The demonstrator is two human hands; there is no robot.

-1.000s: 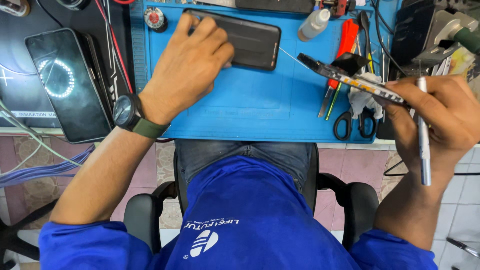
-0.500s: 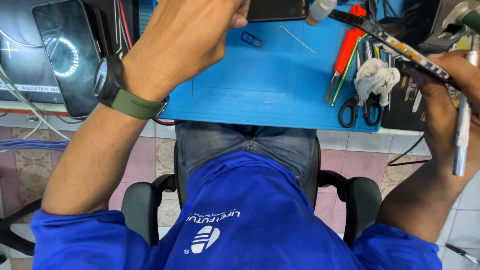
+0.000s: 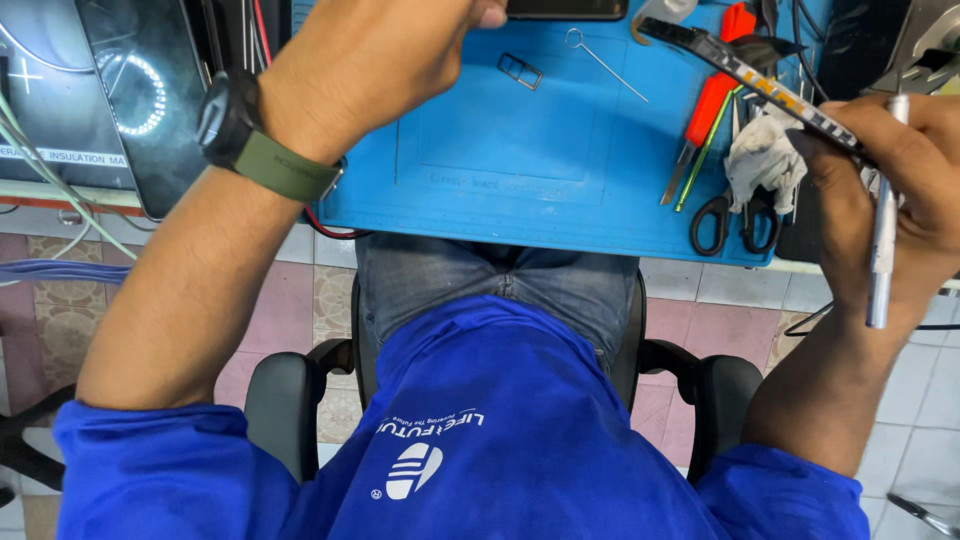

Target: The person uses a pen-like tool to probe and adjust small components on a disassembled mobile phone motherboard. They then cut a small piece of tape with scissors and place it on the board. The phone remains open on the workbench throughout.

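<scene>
Overhead, left hand [image 3: 380, 60] outstretched, knuckles up.

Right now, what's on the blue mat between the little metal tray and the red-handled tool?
In the head view, a thin pin tool with a ring end lies on the blue mat between the small tray and the red-handled tool.

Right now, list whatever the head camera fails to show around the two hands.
- Dark phone: top edge of the head view cuts it off; only a strip shows.
- Left hand: its fingertips run past the same edge.
- Right hand: palm side hidden behind its own back, so its grip on the phone frame and silver tool is unclear.
- Small tray: too small for detail.
</scene>
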